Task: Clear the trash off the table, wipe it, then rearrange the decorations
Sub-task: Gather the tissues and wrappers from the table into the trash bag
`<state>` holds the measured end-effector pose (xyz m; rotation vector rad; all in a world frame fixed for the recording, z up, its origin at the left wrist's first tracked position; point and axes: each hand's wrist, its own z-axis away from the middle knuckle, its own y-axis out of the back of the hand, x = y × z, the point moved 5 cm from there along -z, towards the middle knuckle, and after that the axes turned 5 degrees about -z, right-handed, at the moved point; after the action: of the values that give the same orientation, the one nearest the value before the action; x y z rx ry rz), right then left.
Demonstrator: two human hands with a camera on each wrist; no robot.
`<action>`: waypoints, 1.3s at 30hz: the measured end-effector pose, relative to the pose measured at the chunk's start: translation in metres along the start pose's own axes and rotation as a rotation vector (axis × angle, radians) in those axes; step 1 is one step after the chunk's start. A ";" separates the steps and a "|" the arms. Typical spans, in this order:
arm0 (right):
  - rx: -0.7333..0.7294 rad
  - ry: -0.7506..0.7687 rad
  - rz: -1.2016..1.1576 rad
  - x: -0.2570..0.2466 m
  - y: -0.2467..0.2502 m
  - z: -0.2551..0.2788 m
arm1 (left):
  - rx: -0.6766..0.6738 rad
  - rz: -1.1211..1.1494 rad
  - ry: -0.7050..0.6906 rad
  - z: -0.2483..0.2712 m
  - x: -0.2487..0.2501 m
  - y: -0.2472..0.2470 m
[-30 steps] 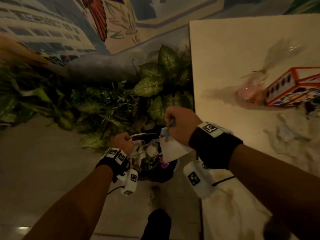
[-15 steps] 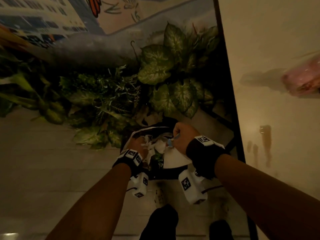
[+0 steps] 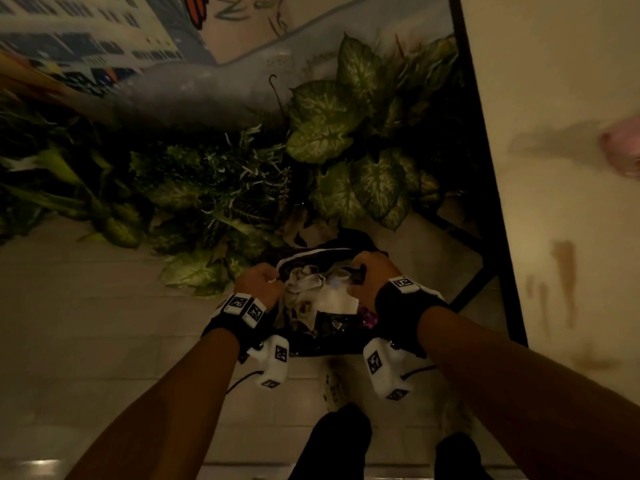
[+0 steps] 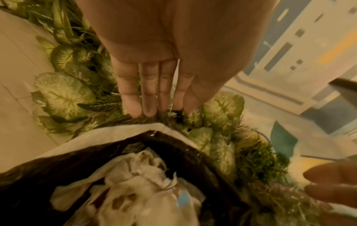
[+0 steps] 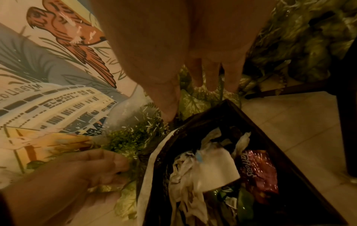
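Observation:
A black trash bag [image 3: 313,253] with a white-lined rim [image 4: 100,137] hangs open over the floor between my hands. My left hand [image 3: 261,282] grips its left rim, fingertips [image 4: 144,107] down on the edge. My right hand [image 3: 369,273] is at the right rim, where the bag rises to a peak [image 5: 226,104] under its curled fingers [image 5: 212,76]. A white napkin [image 5: 216,168] with a blue spot lies loose on top of crumpled tissues [image 4: 135,191], beside a red snack wrapper [image 5: 258,168].
The cream table [image 3: 554,150] runs down the right, with brown stains [image 3: 564,265] and a blurred pink thing [image 3: 623,150] at the frame edge. Its black leg [image 3: 485,209] stands by the bag. Leafy plants [image 3: 329,133] line the mural wall. My feet [image 3: 339,441] stand on tiled floor.
My right hand came down from above the bag to its rim and let go of the white napkin, which now lies in the bag. My view swung left, away from the table.

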<state>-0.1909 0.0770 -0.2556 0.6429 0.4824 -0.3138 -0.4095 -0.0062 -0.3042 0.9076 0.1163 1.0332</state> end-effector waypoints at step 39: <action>0.326 0.069 0.494 0.285 0.366 0.290 | -0.137 -0.534 -0.738 0.292 0.472 -0.143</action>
<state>0.3003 0.1332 -0.0202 1.0668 0.3250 0.1027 0.0845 0.1601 -0.0665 1.0069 -0.3154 0.1740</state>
